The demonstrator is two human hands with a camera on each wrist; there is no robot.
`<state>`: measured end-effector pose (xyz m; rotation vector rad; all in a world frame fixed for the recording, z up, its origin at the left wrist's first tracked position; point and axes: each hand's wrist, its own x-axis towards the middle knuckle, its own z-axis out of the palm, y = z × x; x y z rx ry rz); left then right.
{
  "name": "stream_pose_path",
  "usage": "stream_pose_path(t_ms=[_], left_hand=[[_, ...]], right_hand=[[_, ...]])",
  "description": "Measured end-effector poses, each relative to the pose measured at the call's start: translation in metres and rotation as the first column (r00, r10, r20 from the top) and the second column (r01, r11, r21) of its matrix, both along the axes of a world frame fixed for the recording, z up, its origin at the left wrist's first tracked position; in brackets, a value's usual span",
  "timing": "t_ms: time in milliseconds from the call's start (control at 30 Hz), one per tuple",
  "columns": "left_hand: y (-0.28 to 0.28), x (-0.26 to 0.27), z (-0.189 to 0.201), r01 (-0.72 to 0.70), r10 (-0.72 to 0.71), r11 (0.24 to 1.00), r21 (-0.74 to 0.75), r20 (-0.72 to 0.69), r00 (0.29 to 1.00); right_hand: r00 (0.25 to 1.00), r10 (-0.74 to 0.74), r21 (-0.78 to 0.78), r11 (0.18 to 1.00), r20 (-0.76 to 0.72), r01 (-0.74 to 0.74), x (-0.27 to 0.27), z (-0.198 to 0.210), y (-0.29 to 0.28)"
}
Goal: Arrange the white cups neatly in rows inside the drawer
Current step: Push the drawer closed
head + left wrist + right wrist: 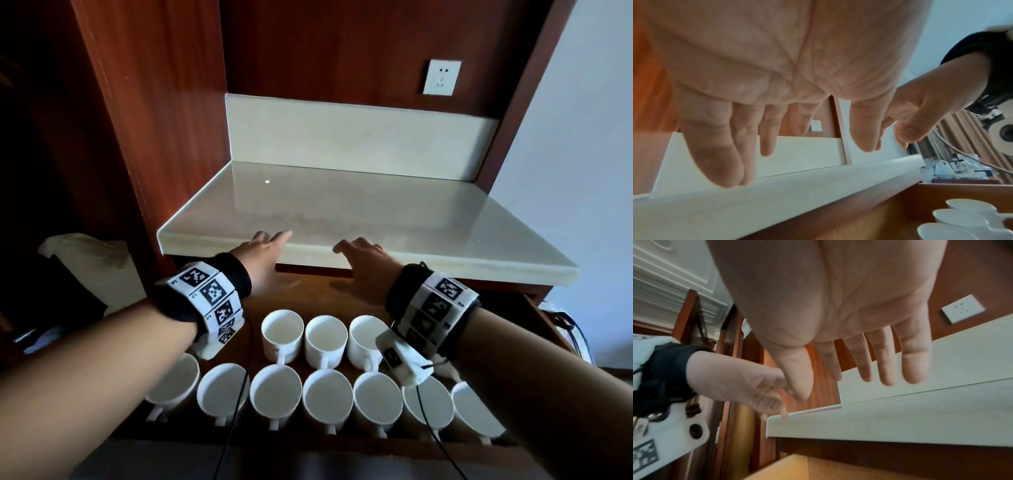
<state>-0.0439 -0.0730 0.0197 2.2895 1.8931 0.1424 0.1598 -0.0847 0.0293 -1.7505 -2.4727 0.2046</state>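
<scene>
Two rows of white cups (327, 395) stand in the open drawer (322, 294), behind the wrists. Left hand (262, 255) and right hand (364, 260) reach forward over the countertop (359, 209) edge, fingers straight, holding nothing.

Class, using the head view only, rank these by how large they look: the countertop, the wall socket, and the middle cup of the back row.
1. countertop
2. middle cup of the back row
3. wall socket, though it sits farther from the camera, so its true size is unsure.

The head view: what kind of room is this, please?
Probably a hotel room's tea or minibar nook: a pale stone counter set in dark wood panelling, a wall socket, and an open drawer holding matching white cups.
</scene>
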Motion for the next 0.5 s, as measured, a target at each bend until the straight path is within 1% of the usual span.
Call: stream_pose_path(t_ms=[67, 200, 300, 400, 500], left_hand=[[0.003, 0.004, 0.016, -0.031, 0.030, 0.998, 0.050, 0.029, 0.999], [0.006, 0.012, 0.064, -0.104, 0.094, 0.982, 0.158, 0.065, 0.993], [0.008, 0.019, 0.094, -0.142, 0.119, 0.961, 0.235, 0.111, 0.987], [-0.003, 0.029, 0.110, -0.162, 0.138, 0.947, 0.279, 0.105, 0.985], [-0.035, 0.046, 0.107, -0.119, 0.109, 0.968, 0.221, 0.054, 0.993]], right_hand=[[0.998, -0.057, 0.048, 0.997, -0.038, 0.058, 0.012, 0.017, 0.001], [0.981, -0.149, 0.154, 0.974, -0.123, 0.167, 0.040, 0.060, 0.001], [0.959, -0.204, 0.189, 0.952, -0.197, 0.242, 0.060, 0.083, 0.001], [0.942, -0.237, 0.190, 0.940, -0.237, 0.284, 0.076, 0.091, -0.006], [0.953, -0.206, 0.193, 0.949, -0.223, 0.250, 0.085, 0.082, -0.025]])
